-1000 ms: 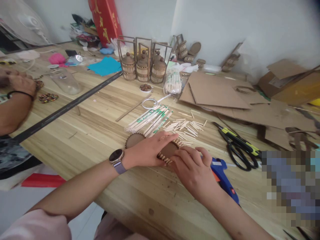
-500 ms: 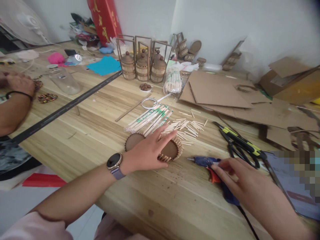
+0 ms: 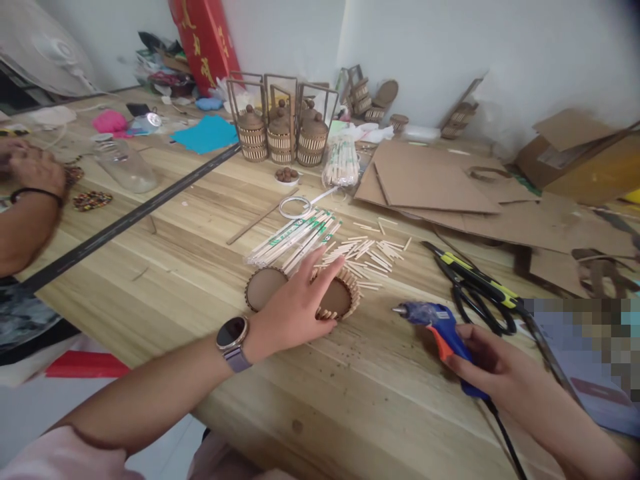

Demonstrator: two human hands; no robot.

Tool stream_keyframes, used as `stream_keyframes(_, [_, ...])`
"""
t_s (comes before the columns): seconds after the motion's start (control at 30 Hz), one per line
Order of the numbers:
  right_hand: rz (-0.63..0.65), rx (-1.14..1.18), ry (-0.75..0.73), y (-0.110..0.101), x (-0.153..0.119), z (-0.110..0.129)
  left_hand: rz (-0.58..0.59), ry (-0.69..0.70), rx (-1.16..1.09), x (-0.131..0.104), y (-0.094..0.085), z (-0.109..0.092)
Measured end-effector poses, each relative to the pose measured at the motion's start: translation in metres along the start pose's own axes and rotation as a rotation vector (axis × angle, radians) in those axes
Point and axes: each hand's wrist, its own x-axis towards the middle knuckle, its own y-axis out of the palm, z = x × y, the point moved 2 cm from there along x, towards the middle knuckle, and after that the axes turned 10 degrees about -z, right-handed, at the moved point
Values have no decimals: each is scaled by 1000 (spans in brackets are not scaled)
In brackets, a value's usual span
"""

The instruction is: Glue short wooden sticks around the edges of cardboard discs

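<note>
Centre of the frame: left hand (image 3: 287,308), its grip spread, thumb and fingers apart at the left side of a stick-walled round tray (image 3: 336,298); left of it, a brown disc (image 3: 265,288); lower right: right hand (image 3: 495,363), its grip clamped on a blue glue gun (image 3: 454,332), nozzle leftward; above the tray, cut sticks (image 3: 384,257) scattered on the worktop (image 3: 360,407).

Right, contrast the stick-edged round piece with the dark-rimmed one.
Pale sticks stand around the rim of the stick-edged piece; the dark-rimmed piece shows a notched dark edge. The left hand spreads around the stick-edged piece; the dark-rimmed piece sits nearer the watch. Both are round with brown bases.
</note>
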Motion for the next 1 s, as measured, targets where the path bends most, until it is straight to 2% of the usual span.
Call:
stream_keyframes(0.1, [58,225,151,2,-4,0,-15,4,19,0,1,1])
stream_keyframes(0.23, [2,546,370,8,-14,3,-31,3,37,0,2,3])
stream_keyframes(0.33, [54,691,423,19,-18,9,-30,11,42,0,2,4])
stream_keyframes(0.4, [89,648,377,27,-19,14,-24,12,45,0,3,4])
stream_keyframes(0.6, [45,336,85,49,-27,28,-27,24,43,-1,4,5])
stream_keyframes(0.77, [116,64,-134,56,-30,23,-35,26,54,-1,5,5])
stream_keyframes(1.0, [96,-87,-254,61,-32,14,-29,21,38,0,5,5])
